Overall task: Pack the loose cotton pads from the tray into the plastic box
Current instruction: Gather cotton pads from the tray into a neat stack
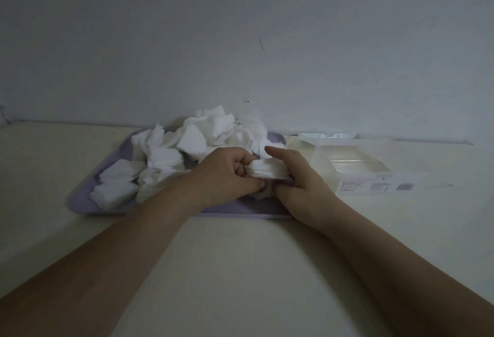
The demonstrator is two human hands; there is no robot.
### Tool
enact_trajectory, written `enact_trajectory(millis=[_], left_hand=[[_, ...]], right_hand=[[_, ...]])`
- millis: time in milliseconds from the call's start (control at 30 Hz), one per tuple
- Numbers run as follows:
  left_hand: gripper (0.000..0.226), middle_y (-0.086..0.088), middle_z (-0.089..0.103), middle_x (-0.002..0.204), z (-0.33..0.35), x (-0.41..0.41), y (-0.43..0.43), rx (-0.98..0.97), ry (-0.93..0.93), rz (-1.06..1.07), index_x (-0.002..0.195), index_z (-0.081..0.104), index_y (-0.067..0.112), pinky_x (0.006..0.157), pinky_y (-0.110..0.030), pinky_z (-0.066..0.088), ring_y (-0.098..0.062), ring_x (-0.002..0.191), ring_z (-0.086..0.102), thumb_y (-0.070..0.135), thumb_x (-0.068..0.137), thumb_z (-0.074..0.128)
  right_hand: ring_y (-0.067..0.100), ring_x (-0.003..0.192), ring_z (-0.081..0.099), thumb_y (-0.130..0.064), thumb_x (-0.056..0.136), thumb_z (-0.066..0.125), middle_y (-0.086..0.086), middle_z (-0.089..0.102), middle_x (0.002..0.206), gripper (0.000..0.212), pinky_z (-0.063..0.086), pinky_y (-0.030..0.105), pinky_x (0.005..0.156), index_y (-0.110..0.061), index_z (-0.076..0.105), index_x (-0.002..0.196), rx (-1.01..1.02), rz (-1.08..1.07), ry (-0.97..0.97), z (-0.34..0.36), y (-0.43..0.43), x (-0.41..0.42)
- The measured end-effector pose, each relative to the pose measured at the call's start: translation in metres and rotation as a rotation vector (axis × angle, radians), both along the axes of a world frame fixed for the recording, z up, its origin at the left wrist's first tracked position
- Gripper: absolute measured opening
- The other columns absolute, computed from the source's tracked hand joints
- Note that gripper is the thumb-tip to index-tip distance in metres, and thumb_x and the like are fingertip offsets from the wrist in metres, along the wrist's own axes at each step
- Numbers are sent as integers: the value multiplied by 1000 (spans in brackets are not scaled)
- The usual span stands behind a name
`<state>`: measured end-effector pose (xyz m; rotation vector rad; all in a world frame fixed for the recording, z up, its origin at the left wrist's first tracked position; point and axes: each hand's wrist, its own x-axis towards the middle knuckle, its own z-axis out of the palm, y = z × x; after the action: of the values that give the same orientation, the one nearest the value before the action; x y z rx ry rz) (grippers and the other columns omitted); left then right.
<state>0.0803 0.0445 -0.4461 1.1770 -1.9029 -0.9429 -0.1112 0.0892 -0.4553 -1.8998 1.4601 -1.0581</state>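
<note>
A lilac tray [88, 203] lies on the table, heaped with loose white cotton pads [213, 131]. Over the tray's front right part both my hands hold a small neat stack of pads [268, 169] between them. My left hand [224, 173] grips the stack's left end with curled fingers. From the other side, my right hand [296, 176] holds its right end, index finger raised above it. The clear plastic box [355, 160] stands open to the right of the tray, with a printed label on its front.
A pale wall rises right behind the tray and box. The box's clear lid [326, 135] is behind it near the wall. Bare cream tabletop [240, 270] stretches toward me between my forearms.
</note>
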Motion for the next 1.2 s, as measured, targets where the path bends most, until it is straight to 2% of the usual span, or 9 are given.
enact_trajectory(millis=[233,367,500,700,800,867,967,1100,1200], left_hand=[[15,6,72,73,6,-10,14,-20,-116,4,98,68,24,63,-21,50,0,62,60,13,89,66],[26,2,74,84,10,-5,22,-24,-179,15,107,66,30,79,-40,60,-15,78,70,21,83,61],[33,7,69,78,13,-2,29,-87,-235,81,114,63,28,76,-38,59,-11,73,66,23,82,58],[31,-1,58,127,28,26,25,-450,-569,453,113,71,23,92,-42,52,-28,115,55,26,82,67],[47,-9,51,142,24,46,17,-299,-748,531,121,67,28,106,-46,43,-39,130,43,38,76,58],[38,-11,52,141,19,52,12,-145,-757,513,118,65,31,109,-42,38,-40,135,40,40,82,58],[11,-10,64,119,18,48,12,-138,-662,451,90,57,31,87,-36,45,-38,118,55,37,81,58],[42,4,68,122,12,40,14,-235,-514,286,114,70,28,97,-39,50,-23,114,63,38,75,58],[31,7,70,105,4,36,6,-288,-482,281,99,71,21,89,-36,51,-19,104,64,38,73,69]], right_hand=[[25,144,31,-13,95,46,0,27,157,76,25,49,119,-24,12,162,2,73,328,1,2,10],[23,130,47,-28,88,42,-3,38,145,72,40,47,110,-41,26,156,-119,59,289,0,4,10],[31,120,54,-26,95,47,2,41,144,62,45,48,103,-41,34,153,-175,-1,341,-5,0,8],[37,117,53,-23,103,44,8,43,135,54,43,49,106,-30,36,155,-159,-29,334,-8,-3,7],[20,100,56,-17,99,54,-2,48,116,50,40,25,92,-25,49,148,-202,-59,224,-9,-3,7],[10,90,51,-18,97,61,-5,48,110,48,34,16,80,-24,54,144,-217,-84,182,-7,-2,7],[11,91,54,-21,95,64,-4,53,112,46,36,17,82,-24,58,140,-219,-105,135,-8,-5,6],[20,103,59,-20,95,64,5,57,123,46,38,22,89,-22,57,140,-203,-149,98,-6,-6,5],[19,98,59,-20,95,64,5,57,122,46,37,20,86,-22,56,141,-189,-178,93,-6,-6,3]])
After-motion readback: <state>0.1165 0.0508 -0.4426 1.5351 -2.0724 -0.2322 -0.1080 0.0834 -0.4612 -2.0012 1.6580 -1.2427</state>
